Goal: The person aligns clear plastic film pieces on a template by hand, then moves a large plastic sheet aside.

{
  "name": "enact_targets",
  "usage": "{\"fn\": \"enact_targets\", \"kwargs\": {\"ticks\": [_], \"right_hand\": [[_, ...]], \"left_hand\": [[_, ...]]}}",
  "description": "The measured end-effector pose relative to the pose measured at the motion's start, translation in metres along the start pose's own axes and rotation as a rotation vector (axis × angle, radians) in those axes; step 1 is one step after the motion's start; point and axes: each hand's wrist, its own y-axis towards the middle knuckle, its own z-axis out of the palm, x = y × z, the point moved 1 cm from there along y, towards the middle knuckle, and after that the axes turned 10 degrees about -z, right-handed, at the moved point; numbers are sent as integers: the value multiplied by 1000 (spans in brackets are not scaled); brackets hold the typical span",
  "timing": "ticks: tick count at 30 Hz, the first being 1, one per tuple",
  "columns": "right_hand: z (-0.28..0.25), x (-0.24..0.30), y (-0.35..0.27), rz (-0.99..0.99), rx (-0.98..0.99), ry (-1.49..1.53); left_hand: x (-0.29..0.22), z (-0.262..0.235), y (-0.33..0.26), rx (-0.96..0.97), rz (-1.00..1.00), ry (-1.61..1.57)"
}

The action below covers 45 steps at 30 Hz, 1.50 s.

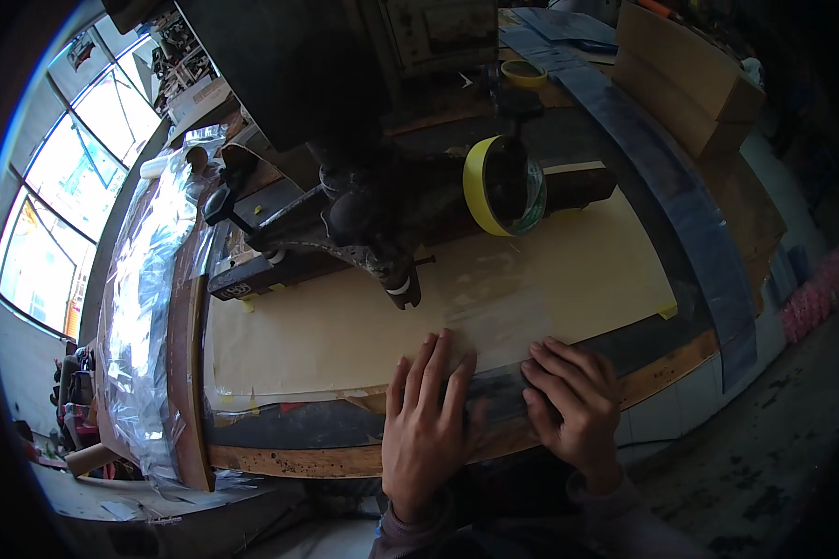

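Stretched out flat, the fingers of my left hand (426, 410) rest at the near edge of a cream sheet (317, 335) on a dark machine bed. My right hand (573, 396) lies at the same edge further right, its fingers extended and slightly bent, the thumb apart. Between the hands a glossy, see-through patch (494, 345) crosses the sheet's edge; it looks like thin clear film, but its outline is hard to make out. Over the sheet stands a dark metal machine head (359, 219) with a forked tip pointing down.
A yellow tape roll (483, 186) hangs on the machine's bar. Crumpled clear plastic (140, 307) covers the left side beside a wooden strip (194, 382). A wooden edge (298, 461) borders the bed. Cardboard boxes (680, 79) and a long bluish strip (667, 196) are at right.
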Motion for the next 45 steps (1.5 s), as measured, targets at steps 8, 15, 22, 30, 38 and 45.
{"fn": "enact_targets", "kwargs": {"ticks": [8,15,22,30,38,45], "right_hand": [[-1,1,1,8,5,4],[-1,1,2,4,4,3],[-1,1,2,3,4,-3],[-1,2,1,6,-1,-3],[-4,-1,0,35,1,54],[-2,-2,6,121,-88,131]], "left_hand": [[-1,-1,0,5,-4,-6],[-1,-1,0,10,-4,-13],[0,-1,0,21,-9,-14],[-1,-2,0,23,-11,-17],[-3,-1,1,2,-7,-35],[-2,-6,2,-38,12,-68]]}}
